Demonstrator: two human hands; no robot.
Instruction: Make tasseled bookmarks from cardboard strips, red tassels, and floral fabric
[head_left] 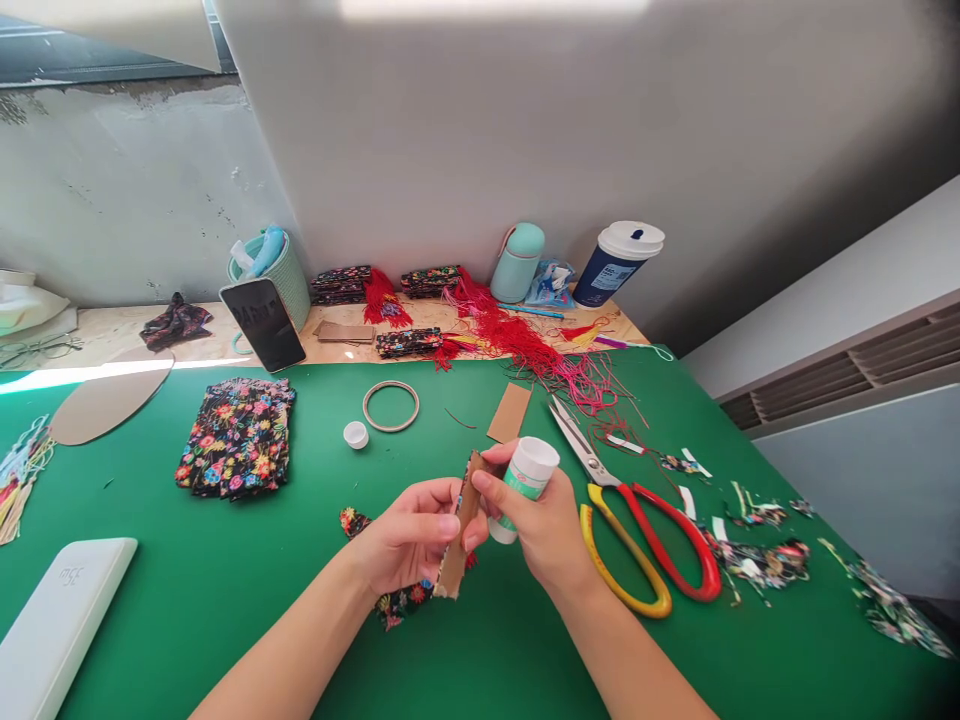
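My left hand (416, 530) pinches a narrow brown cardboard strip (459, 545) with floral fabric along its edge. The strip is tilted, its brown face turned up. My right hand (544, 515) is wrapped round a white and green glue stick (525, 487), and its thumb and fingers also touch the upper end of the strip. Beneath my left hand, a piece of black floral fabric (401, 605) lies partly hidden on the green mat (300, 590). A small white cap (356, 435) lies beyond my left hand. Just past the strip is a flat cardboard rectangle (509, 412).
Large scissors (637, 540) with yellow and red handles lie right of my right hand, beside fabric scraps (765, 565). Stacked floral fabric (238, 438), a ring (391, 384) and a white device (64, 625) are leftward. Behind stand a phone (262, 325), bottle (517, 262) and cup (616, 265).
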